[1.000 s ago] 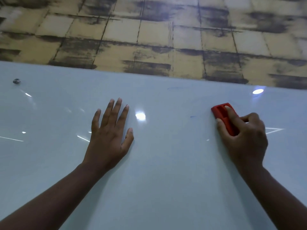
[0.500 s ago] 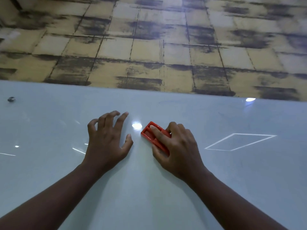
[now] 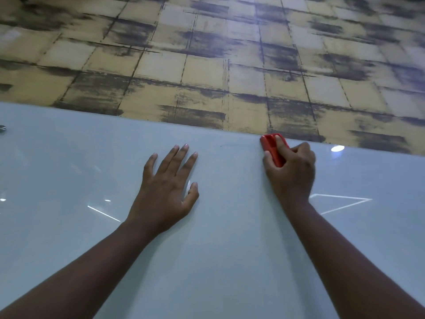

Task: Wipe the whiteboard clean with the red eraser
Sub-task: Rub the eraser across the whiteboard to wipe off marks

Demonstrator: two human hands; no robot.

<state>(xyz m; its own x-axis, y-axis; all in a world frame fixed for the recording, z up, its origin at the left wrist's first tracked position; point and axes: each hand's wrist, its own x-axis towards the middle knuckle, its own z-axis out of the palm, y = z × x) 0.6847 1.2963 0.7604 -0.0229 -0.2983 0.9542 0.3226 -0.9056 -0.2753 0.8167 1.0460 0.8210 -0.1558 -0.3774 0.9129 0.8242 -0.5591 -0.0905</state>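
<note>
The glossy pale whiteboard (image 3: 218, 249) fills the lower two thirds of the head view. My right hand (image 3: 291, 173) grips the red eraser (image 3: 271, 147) and holds it against the board right at its top edge, index finger lying along the eraser's back. My left hand (image 3: 167, 187) rests flat on the board with straight, spread fingers, to the left of the eraser. A faint thin dark mark (image 3: 226, 145) shows on the board between the two hands, just under the top edge.
Above the board runs a wall of yellow tiles with dark smears (image 3: 207, 65). A small metal mounting stud (image 3: 2, 128) sits at the board's far left. Light reflections, including a bright quadrilateral outline (image 3: 340, 202), lie on the board right of my forearm.
My right hand has carried the eraser from beside my left hand up and right to the board's top edge. My left hand's fingers have straightened flat.
</note>
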